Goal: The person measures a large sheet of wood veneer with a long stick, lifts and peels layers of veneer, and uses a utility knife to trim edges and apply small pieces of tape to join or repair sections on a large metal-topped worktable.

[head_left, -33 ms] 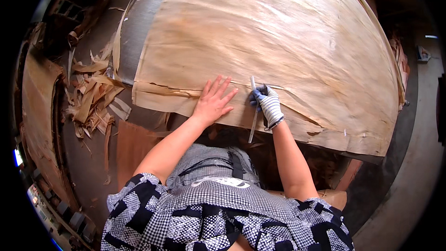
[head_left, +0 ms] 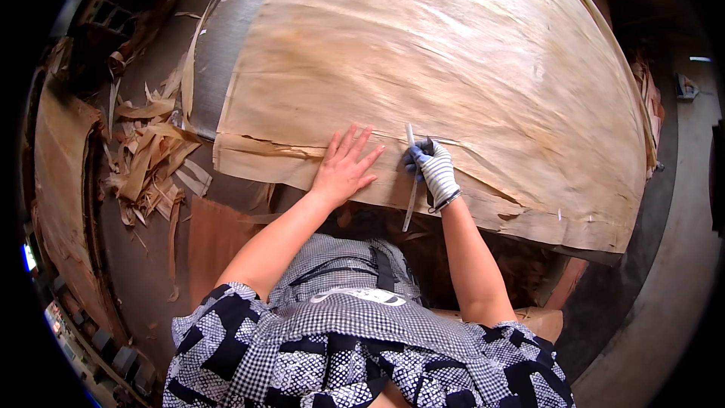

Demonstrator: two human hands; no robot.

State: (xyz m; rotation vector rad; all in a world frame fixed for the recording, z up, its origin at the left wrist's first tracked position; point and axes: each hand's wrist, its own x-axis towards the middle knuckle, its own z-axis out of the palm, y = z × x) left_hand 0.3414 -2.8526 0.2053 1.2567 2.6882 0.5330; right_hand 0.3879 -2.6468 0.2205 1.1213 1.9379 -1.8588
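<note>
A large sheet of pale tan wood veneer (head_left: 423, 53) covers the work surface in front of me. Close to its near edge, cracks run through the veneer, and a long split (head_left: 279, 145) opens at the left. My left hand (head_left: 343, 166) is bare and lies flat on the near part of the sheet, fingers spread. To its right, my right hand (head_left: 436, 170) wears a striped white-and-blue glove. Its fingers close round a long, thin grey strip like a blade (head_left: 411, 208), whose far end rests over the veneer and whose near end sticks out past the edge toward me.
Veneer scraps (head_left: 155, 151) lie heaped on the floor at the left, beside a brown board (head_left: 215, 242). Farther left stands a stack of veneer sheets (head_left: 68, 174). A grey metal surface (head_left: 234, 38) borders the sheet's left side. Dark scraps lie beneath the near edge.
</note>
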